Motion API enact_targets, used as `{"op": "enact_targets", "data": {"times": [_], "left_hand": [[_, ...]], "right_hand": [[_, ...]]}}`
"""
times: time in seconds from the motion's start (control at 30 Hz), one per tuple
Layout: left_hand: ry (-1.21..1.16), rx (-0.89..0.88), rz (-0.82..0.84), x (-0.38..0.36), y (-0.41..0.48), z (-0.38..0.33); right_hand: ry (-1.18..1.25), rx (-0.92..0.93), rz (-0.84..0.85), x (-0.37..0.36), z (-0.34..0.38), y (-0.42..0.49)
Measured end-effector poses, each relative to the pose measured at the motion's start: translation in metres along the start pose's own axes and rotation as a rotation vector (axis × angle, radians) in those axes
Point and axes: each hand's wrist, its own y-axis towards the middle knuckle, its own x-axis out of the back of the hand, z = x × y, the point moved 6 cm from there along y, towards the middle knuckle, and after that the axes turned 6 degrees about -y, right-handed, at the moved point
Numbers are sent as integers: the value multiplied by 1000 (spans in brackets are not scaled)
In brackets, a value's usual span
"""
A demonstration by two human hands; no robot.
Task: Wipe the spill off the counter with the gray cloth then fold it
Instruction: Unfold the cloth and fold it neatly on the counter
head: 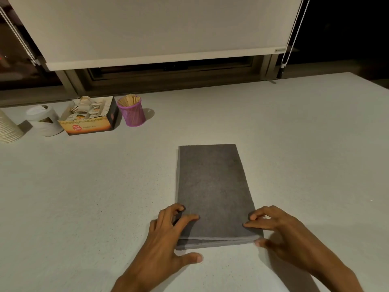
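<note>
The gray cloth [212, 186] lies folded into a long narrow rectangle on the pale counter [84, 197], its near edge showing stacked layers. My left hand [168, 237] rests at the cloth's near left corner, fingers spread on top and thumb on the counter in front. My right hand [280, 232] is at the near right corner, fingertips touching the top layer and thumb under the edge. No spill shows on the counter.
At the back left stand a purple mesh cup of wooden sticks [132, 110], an open box of tea bags [92, 116], a white container [44, 120] and a stack of paper cups [8, 127]. A roller blind [157, 28] hangs over the window behind.
</note>
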Motion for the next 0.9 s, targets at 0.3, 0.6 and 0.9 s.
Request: {"op": "enact_targets", "data": {"times": [0.3,0.6,0.9], "left_hand": [[7,-342,-432,7,13,-10],[-626,-304,-571,82,54,-15],[-620,7,-642,89,129,13]], "right_hand": [[171,76,-201,53,13,40],[390,-24,-288,80,-2,96],[417,-184,-356,59,-39,168]]}}
